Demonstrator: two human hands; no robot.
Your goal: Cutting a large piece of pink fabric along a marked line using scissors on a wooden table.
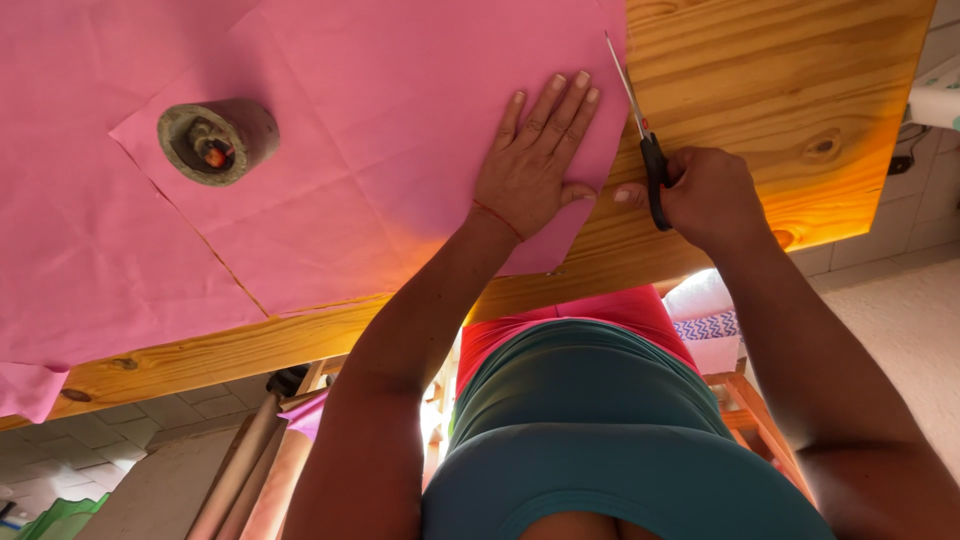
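Note:
A large pink paper sheet (330,150) lies spread over a wooden table (780,90). My left hand (535,160) presses flat on the sheet near its right edge, fingers together. My right hand (705,195) grips black-handled scissors (645,150) just right of the sheet. The metal blades point away from me along the sheet's right edge. A second pink sheet (70,250) lies underneath at the left.
A short grey cylinder (215,140) with a hollow top rests on the pink paper at the left. Cardboard rolls (250,470) lean below the table's front edge. A wooden stool (760,410) and tiled floor show under the table.

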